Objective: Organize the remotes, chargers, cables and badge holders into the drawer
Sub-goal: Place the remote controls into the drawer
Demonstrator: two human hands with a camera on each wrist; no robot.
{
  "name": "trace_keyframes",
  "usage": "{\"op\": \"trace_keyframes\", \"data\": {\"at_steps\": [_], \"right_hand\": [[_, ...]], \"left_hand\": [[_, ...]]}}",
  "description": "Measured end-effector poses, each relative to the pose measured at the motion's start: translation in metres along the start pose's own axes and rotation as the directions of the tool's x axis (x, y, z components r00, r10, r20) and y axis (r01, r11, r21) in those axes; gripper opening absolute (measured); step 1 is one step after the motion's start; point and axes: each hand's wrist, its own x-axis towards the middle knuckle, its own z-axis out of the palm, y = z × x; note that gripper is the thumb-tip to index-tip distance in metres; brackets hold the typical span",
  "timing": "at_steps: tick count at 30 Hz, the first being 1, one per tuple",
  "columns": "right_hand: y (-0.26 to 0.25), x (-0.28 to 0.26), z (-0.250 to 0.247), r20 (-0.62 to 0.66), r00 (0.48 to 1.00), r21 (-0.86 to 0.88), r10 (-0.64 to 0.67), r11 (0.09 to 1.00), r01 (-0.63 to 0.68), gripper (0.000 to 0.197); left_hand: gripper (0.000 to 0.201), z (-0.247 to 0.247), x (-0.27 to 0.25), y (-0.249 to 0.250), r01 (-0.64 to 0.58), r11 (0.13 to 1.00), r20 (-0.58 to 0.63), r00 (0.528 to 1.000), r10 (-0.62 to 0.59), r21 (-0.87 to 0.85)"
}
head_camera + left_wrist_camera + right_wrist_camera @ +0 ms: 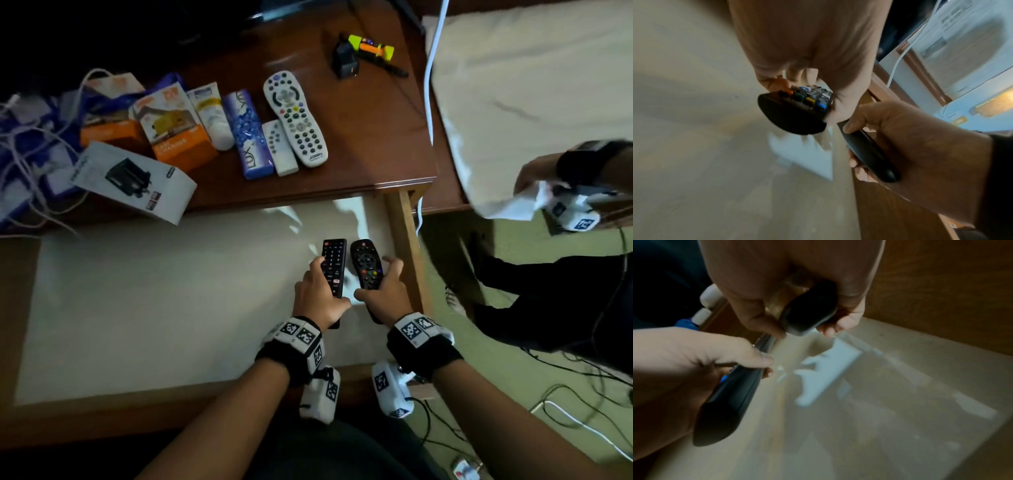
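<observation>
Both of my hands are inside the open drawer (pixel 137 308), near its right wall. My left hand (pixel 323 284) grips a flat rectangular black remote (pixel 333 263) by its sides. Beside it, my right hand (pixel 376 279) grips a rounded black remote (pixel 365 263) with coloured buttons. The two remotes lie side by side, pointing away from me, low over the pale drawer floor. In the left wrist view the flat remote's (pixel 793 116) near end shows coloured keys. In the right wrist view the rounded remote (pixel 809 309) sits between thumb and fingers.
On the desk lie a large white remote (pixel 295 118), a small white remote (pixel 279 147), a black charger (pixel 346 63) and a neon tool (pixel 371 46). Boxes, toiletries and tangled cables (pixel 30 144) are at the left. Another person's hand (pixel 534 192) holds white cloth at the right.
</observation>
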Motion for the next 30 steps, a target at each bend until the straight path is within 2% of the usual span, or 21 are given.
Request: {"op": "trace_keyframes", "data": {"at_steps": [4, 8, 11, 19, 21, 25, 30], "right_hand": [[0.004, 0.012, 0.014, 0.026, 0.997, -0.164, 0.069, 0.984, -0.064, 0.087], [0.004, 0.018, 0.022, 0.073, 0.988, -0.375, 0.135, 0.922, -0.098, 0.073], [0.003, 0.019, 0.025, 0.082, 0.981, -0.51, 0.178, 0.853, -0.113, 0.079], [0.001, 0.02, 0.017, 0.077, 0.963, -0.614, 0.259, 0.773, -0.159, 0.063], [-0.003, 0.02, 0.016, 0.052, 0.972, -0.62, 0.229, 0.77, -0.148, 0.056], [-0.016, 0.022, 0.016, 0.018, 0.998, -0.633, 0.068, 0.773, -0.042, 0.048], [-0.027, 0.026, 0.025, 0.068, 0.994, -0.762, -0.089, 0.639, 0.109, 0.06]], "left_hand": [[0.089, 0.006, 0.008, -0.008, 0.096, 0.993, 0.046, 0.994, -0.099, 0.065], [0.091, 0.014, 0.014, -0.013, 0.116, 0.986, 0.074, 0.989, -0.125, 0.123], [0.091, 0.017, 0.014, -0.016, 0.1, 0.981, 0.088, 0.989, -0.116, 0.167], [0.091, 0.018, 0.016, -0.019, 0.077, 0.97, 0.126, 0.986, -0.108, 0.229], [0.088, 0.017, 0.017, -0.018, 0.072, 0.974, 0.139, 0.985, -0.103, 0.215], [0.087, 0.011, 0.023, -0.018, 0.074, 0.974, 0.151, 0.983, -0.108, 0.216], [0.081, 0.006, 0.028, -0.022, 0.077, 0.964, 0.177, 0.976, -0.125, 0.256]]}}
